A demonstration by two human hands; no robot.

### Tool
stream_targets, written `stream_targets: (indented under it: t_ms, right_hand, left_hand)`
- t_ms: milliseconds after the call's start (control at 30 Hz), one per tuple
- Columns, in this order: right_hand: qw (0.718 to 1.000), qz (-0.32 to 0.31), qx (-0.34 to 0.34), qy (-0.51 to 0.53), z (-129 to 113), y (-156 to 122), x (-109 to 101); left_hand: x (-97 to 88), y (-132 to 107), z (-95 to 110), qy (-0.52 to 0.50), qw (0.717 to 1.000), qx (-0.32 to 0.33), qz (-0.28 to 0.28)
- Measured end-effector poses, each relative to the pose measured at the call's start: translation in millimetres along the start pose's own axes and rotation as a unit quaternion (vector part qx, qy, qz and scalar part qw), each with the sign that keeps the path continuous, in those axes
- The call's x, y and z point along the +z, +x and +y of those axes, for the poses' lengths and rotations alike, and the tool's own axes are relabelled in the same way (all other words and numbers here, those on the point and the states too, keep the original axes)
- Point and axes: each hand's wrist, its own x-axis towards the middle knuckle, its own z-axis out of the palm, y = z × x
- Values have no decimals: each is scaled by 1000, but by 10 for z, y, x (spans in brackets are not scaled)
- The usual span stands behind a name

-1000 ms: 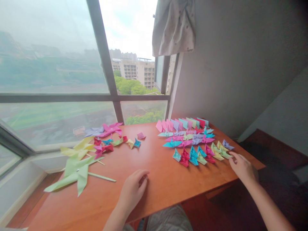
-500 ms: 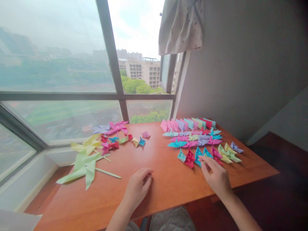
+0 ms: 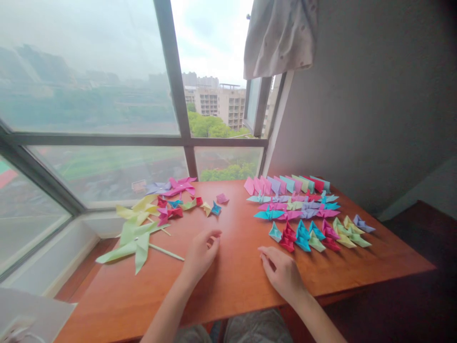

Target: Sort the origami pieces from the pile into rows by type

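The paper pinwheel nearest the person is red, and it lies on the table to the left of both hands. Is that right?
Not quite: the head view shows that paper pinwheel is light green, not red. It does lie left of both the left hand and right hand.

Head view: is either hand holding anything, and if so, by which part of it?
Nothing shows in either grip: the bare left hand and bare right hand are loosely curled, both apart from the red folded-paper pieces.

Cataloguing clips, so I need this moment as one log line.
left hand: nothing visible in grip, near green pinwheel | right hand: nothing visible in grip, near red folded paper | contact with wooden table: unclear
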Motion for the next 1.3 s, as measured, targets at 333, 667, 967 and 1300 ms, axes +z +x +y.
stream_targets:
  t_ms: [333, 667, 967, 1300]
  right_hand:
    - [1000, 11, 7, 5, -31, 27, -8]
    - [997, 30, 37, 53, 24, 49, 4]
    - [995, 49, 47, 67, -17, 58, -18]
    - [997, 1, -11, 80, -88, 49, -80]
  left_hand:
    - [-75, 680, 74, 192, 980, -30, 38]
    - [35, 728, 77, 231, 973, -13, -8]
    - [75, 196, 217, 143, 983, 85, -82]
    - [265, -236, 311, -60, 983, 148, -89]
